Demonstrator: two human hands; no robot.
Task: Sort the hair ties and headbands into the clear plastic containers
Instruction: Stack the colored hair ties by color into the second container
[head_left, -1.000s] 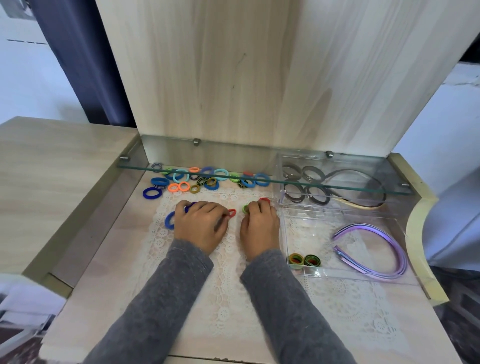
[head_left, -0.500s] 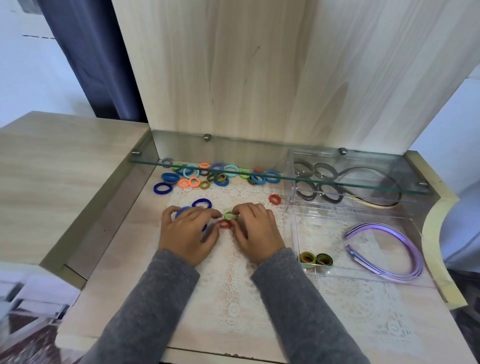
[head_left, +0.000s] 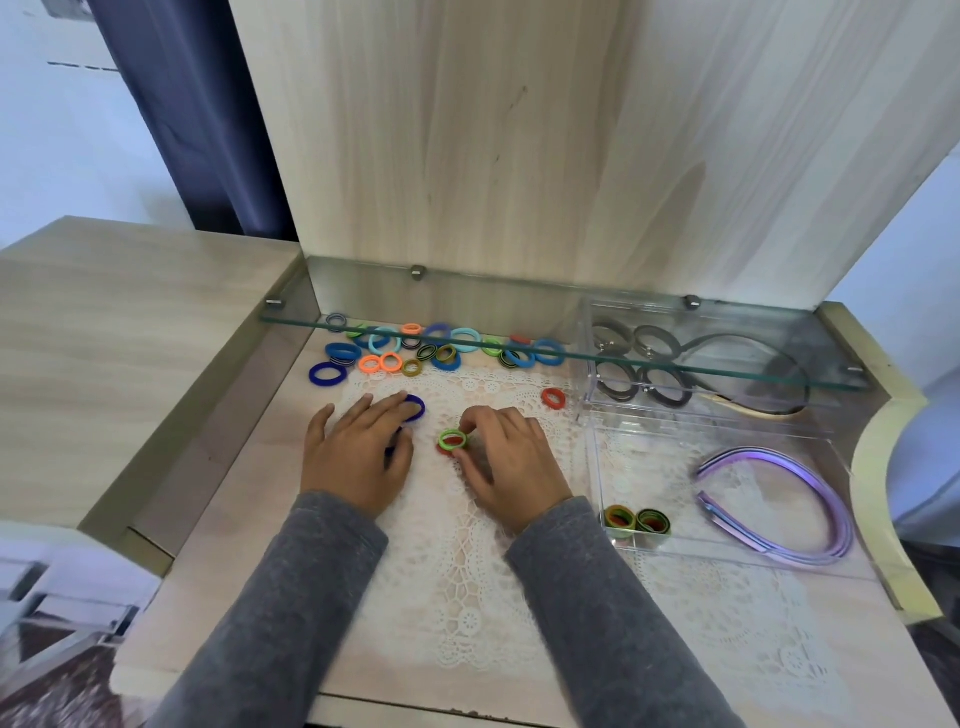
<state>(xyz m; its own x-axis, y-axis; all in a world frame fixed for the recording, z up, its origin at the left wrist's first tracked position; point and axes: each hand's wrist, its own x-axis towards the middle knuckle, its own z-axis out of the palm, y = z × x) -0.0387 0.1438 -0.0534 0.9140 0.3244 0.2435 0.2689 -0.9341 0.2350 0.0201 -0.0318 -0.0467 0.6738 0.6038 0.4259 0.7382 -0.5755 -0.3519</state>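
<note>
The right hand (head_left: 511, 457) pinches a green tie (head_left: 453, 439) on the table (head_left: 218, 519), maybe to stack it for the near right box (head_left: 597, 467), while the left hand (head_left: 358, 449) lies flat on a blue tie (head_left: 415, 408).

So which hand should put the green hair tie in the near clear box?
Probably the right. The right hand pinches the green hair tie, and the near clear box sits on its side. The left hand rests on a blue hair tie, farther from the box.

A pale wooden table (head_left: 234, 545) bears a lace doily (head_left: 457, 597), loose hair ties (head_left: 447, 355) and two clear containers (head_left: 592, 467).
</note>
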